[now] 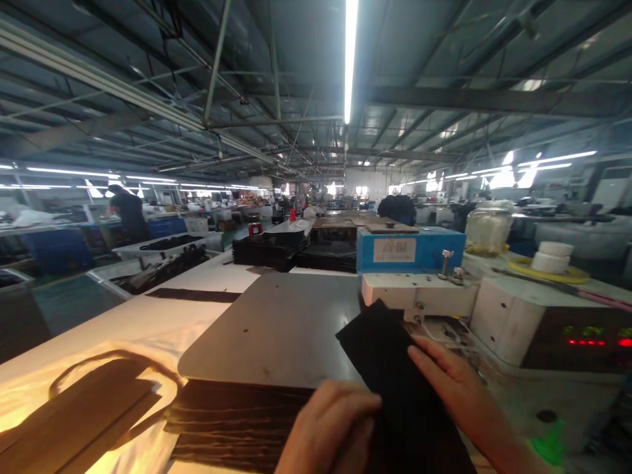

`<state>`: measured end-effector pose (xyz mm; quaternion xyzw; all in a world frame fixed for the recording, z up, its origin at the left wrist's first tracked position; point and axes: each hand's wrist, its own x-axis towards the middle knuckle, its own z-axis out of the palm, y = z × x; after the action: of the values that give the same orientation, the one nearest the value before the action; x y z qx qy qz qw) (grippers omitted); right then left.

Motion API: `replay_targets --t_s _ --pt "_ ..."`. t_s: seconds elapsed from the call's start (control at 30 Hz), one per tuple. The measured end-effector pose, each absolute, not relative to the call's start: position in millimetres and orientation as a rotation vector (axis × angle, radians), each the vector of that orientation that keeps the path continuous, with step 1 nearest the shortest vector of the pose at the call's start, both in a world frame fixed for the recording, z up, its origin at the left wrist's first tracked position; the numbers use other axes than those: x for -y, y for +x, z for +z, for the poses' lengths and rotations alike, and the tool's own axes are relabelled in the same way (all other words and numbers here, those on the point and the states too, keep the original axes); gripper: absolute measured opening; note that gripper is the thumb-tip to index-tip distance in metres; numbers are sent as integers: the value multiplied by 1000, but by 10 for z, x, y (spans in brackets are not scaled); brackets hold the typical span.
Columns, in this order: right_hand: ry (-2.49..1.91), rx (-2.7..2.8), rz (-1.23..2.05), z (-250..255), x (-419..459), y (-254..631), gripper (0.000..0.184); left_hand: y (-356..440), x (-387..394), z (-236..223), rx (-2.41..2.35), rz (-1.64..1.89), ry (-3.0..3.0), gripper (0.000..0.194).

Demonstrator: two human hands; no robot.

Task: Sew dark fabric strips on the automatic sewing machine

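I read my left hand [330,424] as closed, its curled fingers pinching the left edge of a flat black fabric piece [395,375] at the lower centre-right; my right hand [457,382] lies along the opposite edge, fingers extended, and I cannot tell whether it grips. Uneven pull between them could skew the fabric. Its far end sits close by the off-white metal machine head [419,291] right of centre, so pushing might crumple it. The smooth grey metal plate [291,322] at centre could let it slide.
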<state>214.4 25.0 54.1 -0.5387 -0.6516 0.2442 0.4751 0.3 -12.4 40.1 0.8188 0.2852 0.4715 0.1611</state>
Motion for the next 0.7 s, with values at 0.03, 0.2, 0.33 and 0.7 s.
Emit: replay_targets --t_s 0.03,0.2,0.33,0.7 --pt "-1310 1667 645 467 -334 2124 37 2 -31 433 -897 1343 2301 26" --pt "-1318 1778 769 220 -513 2143 36 74 -850 385 -1178 1160 2022 38" --pt "-1297 1793 836 226 -522 2198 35 247 -1154 276 -982 871 1684 32" --pt "-1289 1771 749 113 -795 2046 43 411 -1173 220 -921 944 1588 21"
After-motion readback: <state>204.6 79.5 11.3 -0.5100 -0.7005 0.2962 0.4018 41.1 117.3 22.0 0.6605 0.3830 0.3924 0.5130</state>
